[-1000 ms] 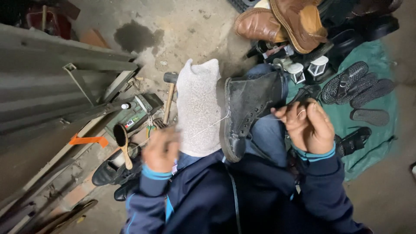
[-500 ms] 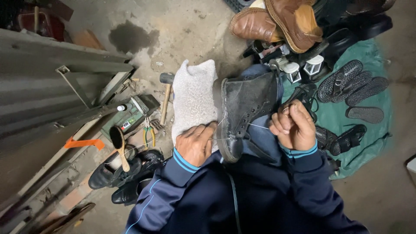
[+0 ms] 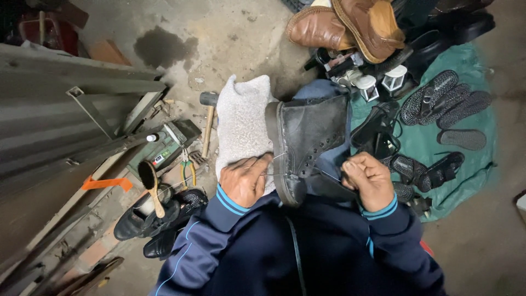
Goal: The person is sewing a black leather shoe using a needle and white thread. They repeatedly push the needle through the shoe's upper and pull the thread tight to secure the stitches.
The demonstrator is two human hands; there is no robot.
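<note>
A black boot [image 3: 309,137] lies on its side across the person's lap, sole toward the left, resting against a grey woolly cloth [image 3: 241,123]; the left hand [image 3: 245,181] sits on the cloth at the sole's edge, its grip pinched narrow on a thin thread [image 3: 279,156]; the right hand [image 3: 368,180] is curled tight beside the boot's ankle, holding what I cannot tell; a hammer [image 3: 207,118] lies on the floor just left of the cloth; brown shoes [image 3: 345,27] are piled beyond.
</note>
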